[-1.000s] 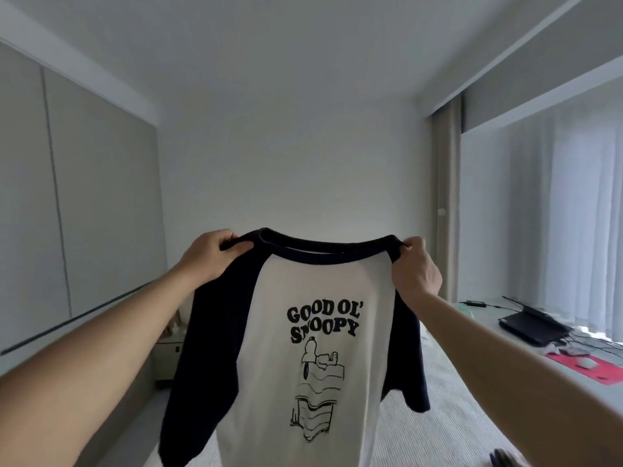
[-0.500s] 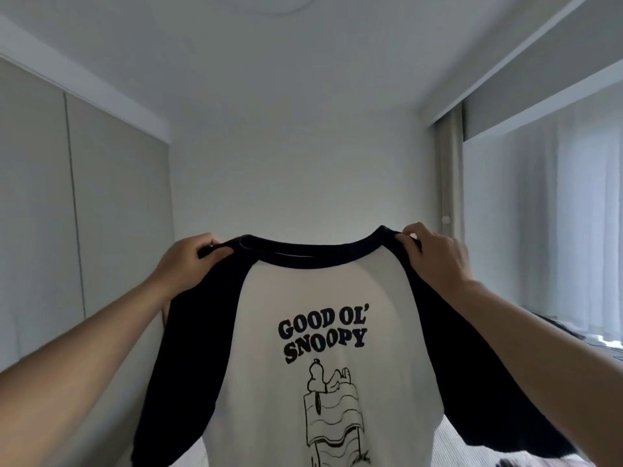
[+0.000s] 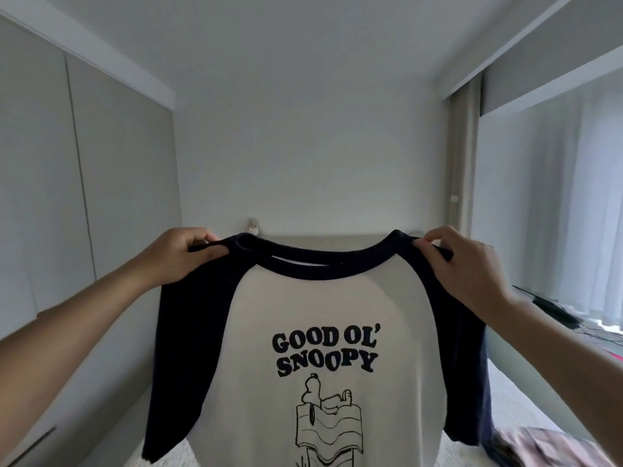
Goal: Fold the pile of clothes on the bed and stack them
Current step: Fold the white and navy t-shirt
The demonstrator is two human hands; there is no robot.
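A white T-shirt (image 3: 323, 318) with navy raglan sleeves and a black "GOOD OL' SNOOPY" print hangs upright in front of me, spread flat. My left hand (image 3: 180, 256) pinches its left shoulder beside the collar. My right hand (image 3: 462, 264) pinches the right shoulder. The shirt's hem runs out of the bottom of the view. Below it shows a strip of the pale bed (image 3: 512, 399). A crumpled checked garment (image 3: 546, 448) lies on the bed at the lower right.
Grey wardrobe doors (image 3: 84, 197) line the left wall. A headboard (image 3: 323, 242) stands against the far white wall. Sheer curtains (image 3: 556, 203) cover the window at the right, with a dark device and cables (image 3: 553, 310) on a ledge under them.
The view has tilted and come closer, so the shirt fills more of the frame. Both hands keep the same hold on the shoulders and have spread a little wider.
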